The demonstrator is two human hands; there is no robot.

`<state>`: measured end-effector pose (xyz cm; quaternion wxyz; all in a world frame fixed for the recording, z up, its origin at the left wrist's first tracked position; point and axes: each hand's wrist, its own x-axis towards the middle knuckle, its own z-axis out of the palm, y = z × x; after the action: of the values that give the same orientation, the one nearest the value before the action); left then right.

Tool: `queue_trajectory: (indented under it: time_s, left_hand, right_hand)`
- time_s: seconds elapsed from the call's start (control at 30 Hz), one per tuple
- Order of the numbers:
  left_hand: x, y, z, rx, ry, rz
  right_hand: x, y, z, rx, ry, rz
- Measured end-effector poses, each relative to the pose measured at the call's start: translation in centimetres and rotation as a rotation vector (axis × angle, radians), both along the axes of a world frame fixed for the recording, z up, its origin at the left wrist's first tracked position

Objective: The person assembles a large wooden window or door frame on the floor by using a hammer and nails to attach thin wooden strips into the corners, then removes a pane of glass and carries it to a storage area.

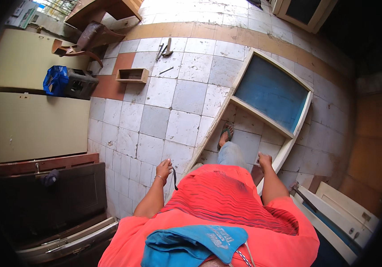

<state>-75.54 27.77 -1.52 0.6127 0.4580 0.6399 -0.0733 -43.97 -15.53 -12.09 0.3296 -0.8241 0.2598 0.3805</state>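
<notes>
My left hand is closed, with a thin dark curved strip hanging at its fingers; its kind is unclear. A bracelet circles that wrist. My right hand hangs over the right side of a pale door-like frame, its fingers curled; whether anything is inside them cannot be seen. This frame lies on the tiled floor. Its far section carries a blue panel, while the near section is open. My sandalled foot stands on the tiles inside that open section.
Ahead lie a hammer, a slim metal tool and a short dark rod, beside a small wooden box. A blue bag, a chair and cabinets line the left. Pale panels lean at right.
</notes>
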Motion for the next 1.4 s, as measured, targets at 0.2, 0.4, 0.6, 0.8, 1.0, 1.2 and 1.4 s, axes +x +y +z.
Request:
queue_trajectory:
  time_s: [0.2, 0.4, 0.6, 0.8, 1.0, 1.2, 1.4]
  left_hand:
    - [7.7, 7.7, 2.0, 0.106, -0.059, -0.012]
    - [13.2, 15.9, 3.9, 0.157, -0.177, 0.122]
    - [15.0, 28.4, -1.0, 0.046, -0.131, 0.204]
    - [19.6, 44.7, -6.2, -0.008, 0.007, 0.125]
    - [28.4, 56.0, -7.7, 0.073, -0.134, 0.044]
    - [32.6, 62.0, -19.2, 0.189, -0.103, -0.218]
    - [38.2, 65.8, -34.7, 0.45, 0.004, -0.649]
  right_hand:
    - [13.3, 14.3, 2.9, 0.132, -0.119, 0.183]
    - [22.8, 29.8, 4.0, 0.104, -0.206, 0.38]
    - [25.3, 40.7, -0.7, 0.033, -0.236, 0.53]
    - [24.2, 52.5, 0.1, -0.255, -0.163, 0.61]
    - [26.9, 71.1, -0.4, -0.129, -0.047, 0.836]
    - [32.3, 83.9, -10.4, -0.051, -0.136, 1.152]
    - [38.6, 93.8, -26.8, -0.072, -0.313, 1.566]
